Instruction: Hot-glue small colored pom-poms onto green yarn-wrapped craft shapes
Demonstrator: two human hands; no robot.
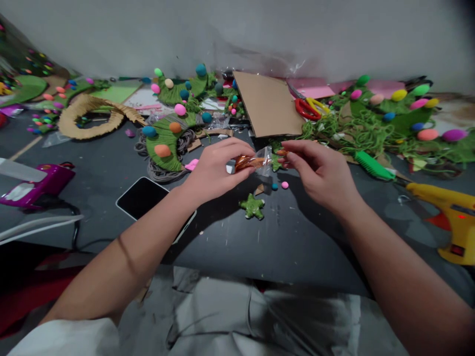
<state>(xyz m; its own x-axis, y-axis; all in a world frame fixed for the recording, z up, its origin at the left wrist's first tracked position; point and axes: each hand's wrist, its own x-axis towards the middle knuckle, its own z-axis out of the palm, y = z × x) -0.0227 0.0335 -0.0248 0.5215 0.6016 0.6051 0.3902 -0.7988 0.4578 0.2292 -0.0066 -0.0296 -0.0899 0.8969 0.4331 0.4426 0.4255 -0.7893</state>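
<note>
Small clear bag [266,159] is held just above the dark table [226,252], between the two hands. Inside it lies an orange-brown shiny material [245,162]; what exactly it is, I cannot tell, because fingers cover one part. The left hand [217,169] is closed around the bag, with thumb below and fingers above, and the transparent end points to the right hand [322,170]. This right hand is curled, its thumb and fingertips almost together, and they seem to pinch a small orange piece [282,153], which is outside the bag.

Near the hands, one green star [253,206] lies flat on the table, and a second green star [276,162] is partly hidden behind the bag. Between these stars are a blue ball [274,187] and a pink ball [285,185], loose, not in any container. Another piece of clear plastic [55,139] lies beside the tan ring [70,121] at left; its contents I cannot tell.
</note>
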